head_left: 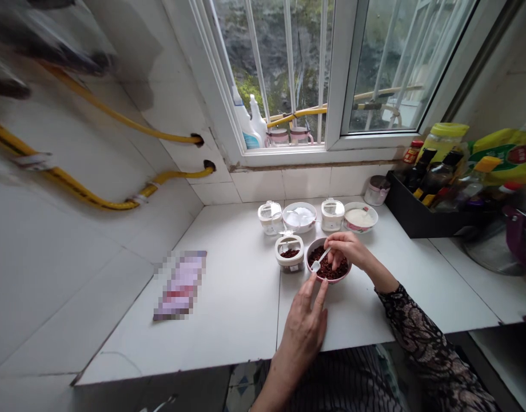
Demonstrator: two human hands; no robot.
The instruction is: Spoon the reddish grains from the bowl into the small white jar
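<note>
A small bowl with a pink outer rim holds dark red-brown dried spice, perhaps Sichuan peppercorns. Over it my right hand pinches the handle of a small white spoon; some of its fingers reach down to the spice. The spoon's tip lies near the front left rim. My left hand has its fingers stretched out, fingertips at the near rim of the bowl, close to the spoon's tip. Just left of the bowl stands a clear seasoning jar with a raised white-framed lid and the same dark spice inside.
Behind stand two more seasoning jars, a bowl of white grains and a bowl of off-white grains. A black bottle rack and a blurred pot are at right. A pixelated purple packet lies on the left.
</note>
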